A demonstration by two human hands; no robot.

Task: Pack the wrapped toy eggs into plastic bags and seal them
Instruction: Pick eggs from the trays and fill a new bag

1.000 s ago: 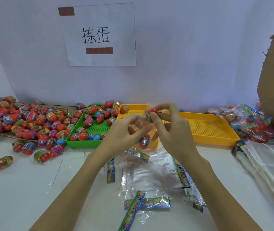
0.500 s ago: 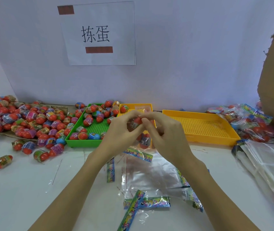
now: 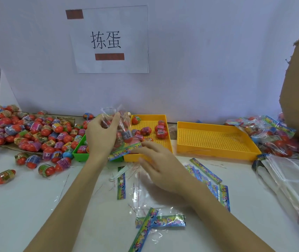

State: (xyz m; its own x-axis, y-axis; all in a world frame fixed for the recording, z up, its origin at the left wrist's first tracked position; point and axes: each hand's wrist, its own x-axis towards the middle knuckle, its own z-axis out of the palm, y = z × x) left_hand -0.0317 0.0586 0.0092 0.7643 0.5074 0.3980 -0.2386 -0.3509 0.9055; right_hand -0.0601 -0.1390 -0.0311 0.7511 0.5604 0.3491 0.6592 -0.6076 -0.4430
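Nearest, flat bags (image 3: 160, 220) lie on the table (image 3: 27, 206). The right hand (image 3: 160, 165) hovers above them, fingers loosely spread, tips at the header strip of the filled bag (image 3: 125, 135). The left hand (image 3: 102, 136) pinches that bag up over the green tray (image 3: 80, 154). Behind, eggs (image 3: 36, 131) sit heaped left, more in the yellow tray (image 3: 165, 140).

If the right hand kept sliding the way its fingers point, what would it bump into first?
The right hand points up and left, its fingertips close to the colourful header strip of the bag of eggs that the left hand holds. It would probably meet that strip first, though depth is unclear.
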